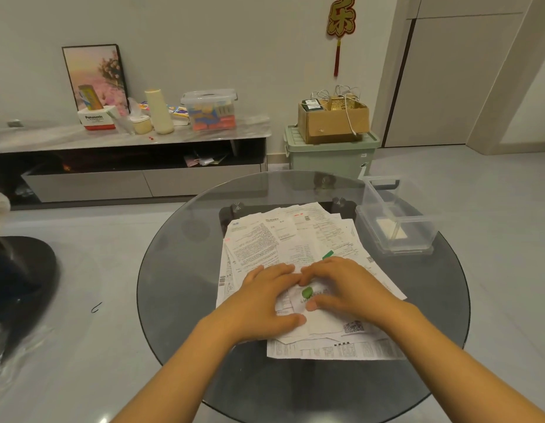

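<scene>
Paper slips (295,239), piled: thin, limp, likely slippery; pressed down by left hand (265,300) and right hand (347,288), fingers together; best lifted by edges.

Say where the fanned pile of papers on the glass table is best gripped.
Probably by its left and right edges, left hand and right hand coming in from either side: the papers lie flat and fanned on the glass table, so pushing inward would gather them. Both hands rest on top.
</scene>
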Action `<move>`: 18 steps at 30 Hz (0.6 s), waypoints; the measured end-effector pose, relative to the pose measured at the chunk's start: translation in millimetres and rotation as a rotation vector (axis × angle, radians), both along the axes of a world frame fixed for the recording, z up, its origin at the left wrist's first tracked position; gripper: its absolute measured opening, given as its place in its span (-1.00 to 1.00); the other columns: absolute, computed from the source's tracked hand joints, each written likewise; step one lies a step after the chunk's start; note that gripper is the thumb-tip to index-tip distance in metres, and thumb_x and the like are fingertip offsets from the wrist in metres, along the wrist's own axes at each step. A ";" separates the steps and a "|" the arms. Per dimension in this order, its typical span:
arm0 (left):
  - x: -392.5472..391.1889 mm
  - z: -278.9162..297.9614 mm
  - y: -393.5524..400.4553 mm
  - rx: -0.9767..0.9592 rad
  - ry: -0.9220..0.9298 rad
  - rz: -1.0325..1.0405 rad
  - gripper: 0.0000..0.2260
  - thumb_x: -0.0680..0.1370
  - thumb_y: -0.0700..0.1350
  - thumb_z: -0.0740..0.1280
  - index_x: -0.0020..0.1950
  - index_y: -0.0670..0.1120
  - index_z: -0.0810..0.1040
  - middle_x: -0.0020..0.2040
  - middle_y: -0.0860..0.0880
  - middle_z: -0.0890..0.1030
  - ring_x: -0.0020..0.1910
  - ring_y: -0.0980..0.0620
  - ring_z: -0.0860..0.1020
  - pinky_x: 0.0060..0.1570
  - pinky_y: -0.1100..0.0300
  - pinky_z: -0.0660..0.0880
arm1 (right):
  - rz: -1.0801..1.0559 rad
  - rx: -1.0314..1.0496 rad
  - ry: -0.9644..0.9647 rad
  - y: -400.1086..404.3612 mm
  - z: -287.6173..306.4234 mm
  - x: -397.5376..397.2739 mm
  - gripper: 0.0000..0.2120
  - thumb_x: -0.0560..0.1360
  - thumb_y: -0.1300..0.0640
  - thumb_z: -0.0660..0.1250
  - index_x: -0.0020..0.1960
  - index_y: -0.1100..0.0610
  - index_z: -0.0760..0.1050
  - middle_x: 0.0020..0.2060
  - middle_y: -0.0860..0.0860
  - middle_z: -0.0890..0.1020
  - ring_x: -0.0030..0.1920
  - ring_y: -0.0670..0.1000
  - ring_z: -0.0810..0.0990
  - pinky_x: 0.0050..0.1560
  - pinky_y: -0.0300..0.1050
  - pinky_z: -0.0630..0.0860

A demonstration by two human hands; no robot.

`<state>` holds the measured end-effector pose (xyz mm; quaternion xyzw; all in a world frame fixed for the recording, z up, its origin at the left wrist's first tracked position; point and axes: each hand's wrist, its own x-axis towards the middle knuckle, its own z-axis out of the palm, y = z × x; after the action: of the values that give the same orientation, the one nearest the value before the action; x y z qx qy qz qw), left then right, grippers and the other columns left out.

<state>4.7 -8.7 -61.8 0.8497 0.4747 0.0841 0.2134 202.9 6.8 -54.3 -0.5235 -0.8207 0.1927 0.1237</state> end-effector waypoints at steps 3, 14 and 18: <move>-0.1 2.9 -0.6 -0.006 -0.035 0.026 -0.43 0.47 0.16 0.34 0.45 0.18 0.24 0.50 0.19 0.16 0.47 0.22 0.02 0.48 0.16 -0.08 | -0.027 0.005 0.028 1.3 1.6 -1.3 -0.72 0.32 -0.19 0.44 0.01 -0.22 0.55 0.03 -0.14 0.56 0.09 -0.10 0.46 0.12 -0.15 0.40; -3.2 13.8 6.7 -0.090 -0.379 0.145 -0.68 0.43 0.24 0.37 0.00 0.05 0.65 -0.07 0.12 0.64 -0.01 0.19 0.56 0.10 0.09 0.50 | -0.069 -0.061 0.218 -0.6 20.3 -1.4 -0.84 0.40 -0.11 0.42 -0.11 -0.04 0.62 -0.17 -0.15 0.63 -0.05 -0.15 0.55 0.05 -0.15 0.48; -2.9 18.3 4.8 -0.154 -0.436 0.208 -0.55 0.43 0.33 0.27 -0.14 -0.04 0.65 -0.25 0.03 0.61 -0.25 0.18 0.51 -0.17 0.26 0.44 | -0.071 -0.092 0.288 2.1 18.6 0.6 -0.83 0.42 -0.12 0.38 -0.01 -0.12 0.56 -0.10 -0.17 0.63 -0.04 -0.19 0.55 0.00 -0.24 0.49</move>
<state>1.8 -3.9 -43.6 0.7395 0.5073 0.2504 0.3648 203.5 8.9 -35.7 -0.5241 -0.7659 0.2986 0.2227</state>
